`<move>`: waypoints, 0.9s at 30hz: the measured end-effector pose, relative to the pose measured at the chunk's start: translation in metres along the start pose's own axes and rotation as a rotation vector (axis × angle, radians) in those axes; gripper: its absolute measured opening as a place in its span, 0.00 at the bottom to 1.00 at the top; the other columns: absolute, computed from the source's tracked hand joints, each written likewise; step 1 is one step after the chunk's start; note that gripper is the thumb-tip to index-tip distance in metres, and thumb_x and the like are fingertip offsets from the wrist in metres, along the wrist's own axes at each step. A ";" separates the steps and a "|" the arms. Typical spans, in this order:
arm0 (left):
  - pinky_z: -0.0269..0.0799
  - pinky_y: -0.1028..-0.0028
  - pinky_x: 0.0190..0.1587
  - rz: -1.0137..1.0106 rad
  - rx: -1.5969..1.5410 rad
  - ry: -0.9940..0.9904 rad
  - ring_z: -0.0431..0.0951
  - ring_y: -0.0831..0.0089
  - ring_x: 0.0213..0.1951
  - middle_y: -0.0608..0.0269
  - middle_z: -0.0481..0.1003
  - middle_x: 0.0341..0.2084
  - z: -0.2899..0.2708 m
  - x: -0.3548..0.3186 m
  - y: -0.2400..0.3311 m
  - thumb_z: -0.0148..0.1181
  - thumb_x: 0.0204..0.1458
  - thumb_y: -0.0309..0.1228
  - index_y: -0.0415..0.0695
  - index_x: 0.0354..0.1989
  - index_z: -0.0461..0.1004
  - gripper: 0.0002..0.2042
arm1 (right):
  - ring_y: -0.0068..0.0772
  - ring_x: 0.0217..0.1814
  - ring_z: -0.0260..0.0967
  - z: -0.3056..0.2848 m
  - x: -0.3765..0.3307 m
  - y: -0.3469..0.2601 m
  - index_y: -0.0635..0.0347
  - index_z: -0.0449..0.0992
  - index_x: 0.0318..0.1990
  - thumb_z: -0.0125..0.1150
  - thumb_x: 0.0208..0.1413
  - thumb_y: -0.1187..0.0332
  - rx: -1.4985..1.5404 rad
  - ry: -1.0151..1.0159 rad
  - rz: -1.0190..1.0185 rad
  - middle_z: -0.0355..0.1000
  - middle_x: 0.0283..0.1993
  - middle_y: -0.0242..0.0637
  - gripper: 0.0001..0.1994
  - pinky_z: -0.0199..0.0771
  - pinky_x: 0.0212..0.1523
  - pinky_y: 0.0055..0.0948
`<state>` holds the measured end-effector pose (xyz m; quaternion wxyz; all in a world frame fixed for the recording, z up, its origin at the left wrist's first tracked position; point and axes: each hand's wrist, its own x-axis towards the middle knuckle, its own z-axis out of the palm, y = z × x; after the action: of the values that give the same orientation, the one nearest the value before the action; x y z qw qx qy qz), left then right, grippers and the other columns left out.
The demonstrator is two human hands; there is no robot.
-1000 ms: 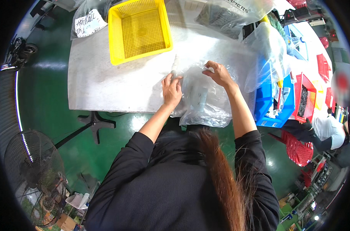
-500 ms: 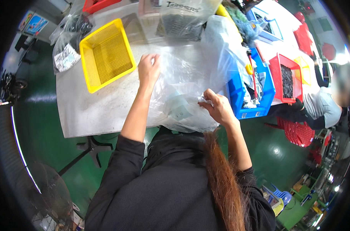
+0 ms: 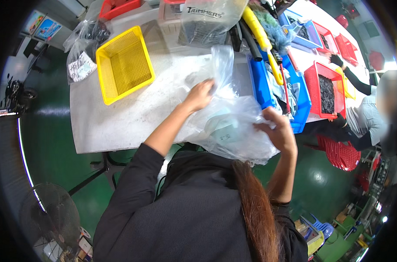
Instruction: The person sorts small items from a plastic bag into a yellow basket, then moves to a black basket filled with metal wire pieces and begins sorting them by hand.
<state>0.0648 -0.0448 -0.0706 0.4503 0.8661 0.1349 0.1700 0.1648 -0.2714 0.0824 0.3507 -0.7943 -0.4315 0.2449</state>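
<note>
A large clear plastic bag [image 3: 244, 142] spreads over the near edge of the table, in front of my body. My left hand [image 3: 200, 94] is closed around a gathered part of it, from which a loose end stands up and away from me. With thumb and fingers my right hand [image 3: 278, 126] pinches the bag's right side. A pale green slip [image 3: 223, 131] with handwriting shows through the plastic between my hands. Just past my right hand stands a blue bin [image 3: 299, 118] holding cloths and a red-handled tool.
A yellow mesh basket [image 3: 142, 78] stands on the grey table [image 3: 93, 131] at the left, beside a filled plastic bag [image 3: 81, 65]. Another filled bag [image 3: 207, 30] is at the back. At the right a person [image 3: 364, 109] reaches to a red basket [image 3: 312, 83] of dark pieces.
My left hand has moved right and nearer with the plastic bunched in it. My right hand has gone to the right. The bag has shifted right, uncovering more of the table and blue bin.
</note>
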 end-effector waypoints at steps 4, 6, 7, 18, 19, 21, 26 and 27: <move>0.69 0.67 0.37 -0.235 0.023 -0.557 0.75 0.58 0.34 0.51 0.75 0.30 -0.027 -0.137 -0.082 0.44 0.33 0.19 0.43 0.33 0.73 0.17 | 0.21 0.27 0.61 -0.024 0.036 0.002 0.66 0.66 0.31 0.64 0.40 0.77 0.123 0.047 0.055 0.63 0.22 0.32 0.12 0.63 0.32 0.24; 0.69 0.65 0.37 -0.320 0.165 -0.815 0.74 0.56 0.34 0.51 0.75 0.28 -0.026 -0.188 -0.075 0.46 0.33 0.18 0.43 0.31 0.74 0.15 | 0.20 0.27 0.60 -0.025 0.062 0.013 0.65 0.66 0.31 0.63 0.42 0.75 -0.028 0.031 0.001 0.61 0.22 0.31 0.11 0.61 0.32 0.23; 0.69 0.64 0.37 -0.369 0.189 -0.779 0.74 0.55 0.34 0.51 0.75 0.28 -0.021 -0.203 -0.071 0.48 0.33 0.18 0.43 0.30 0.74 0.14 | 0.21 0.28 0.59 -0.019 0.073 0.009 0.64 0.65 0.30 0.63 0.42 0.73 -0.028 0.014 -0.023 0.61 0.22 0.31 0.12 0.61 0.33 0.23; 0.69 0.62 0.36 -0.645 0.110 -0.866 0.74 0.52 0.35 0.45 0.74 0.28 -0.044 -0.200 -0.073 0.54 0.38 0.29 0.38 0.27 0.75 0.09 | 0.26 0.31 0.69 0.091 0.248 0.069 0.65 0.71 0.36 0.65 0.43 0.69 0.051 -0.265 -0.156 0.72 0.28 0.38 0.14 0.68 0.34 0.27; 0.70 0.62 0.37 -0.752 0.107 -0.895 0.74 0.52 0.35 0.45 0.74 0.28 -0.056 -0.194 -0.063 0.54 0.39 0.30 0.38 0.26 0.75 0.09 | 0.30 0.33 0.71 0.099 0.259 0.067 0.63 0.71 0.37 0.65 0.42 0.66 -0.057 -0.231 -0.176 0.73 0.29 0.40 0.15 0.68 0.35 0.29; 0.70 0.62 0.37 -0.681 0.297 -0.868 0.74 0.52 0.35 0.44 0.74 0.27 -0.076 -0.180 -0.042 0.54 0.40 0.30 0.37 0.26 0.75 0.09 | 0.42 0.37 0.72 0.115 0.281 0.082 0.59 0.72 0.38 0.66 0.40 0.59 -0.198 -0.173 -0.206 0.73 0.33 0.44 0.19 0.69 0.37 0.34; 0.70 0.63 0.43 -0.354 0.160 0.005 0.73 0.55 0.39 0.51 0.74 0.35 -0.105 -0.063 0.021 0.49 0.49 0.32 0.41 0.39 0.73 0.12 | 0.45 0.35 0.71 0.141 0.308 0.113 0.58 0.73 0.35 0.66 0.38 0.58 -0.242 -0.136 -0.175 0.73 0.31 0.43 0.17 0.68 0.35 0.36; 0.66 0.62 0.48 -0.181 0.203 0.008 0.69 0.57 0.46 0.52 0.70 0.42 -0.090 -0.040 0.015 0.50 0.50 0.32 0.44 0.44 0.70 0.14 | 0.45 0.35 0.71 0.144 0.314 0.111 0.58 0.73 0.34 0.65 0.38 0.59 -0.282 -0.173 -0.151 0.73 0.31 0.42 0.17 0.69 0.35 0.37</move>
<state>-0.0074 -0.0024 -0.0171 0.3732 0.8908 0.2310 0.1177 0.2815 0.0050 -0.1218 0.2152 -0.7768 -0.5486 0.2221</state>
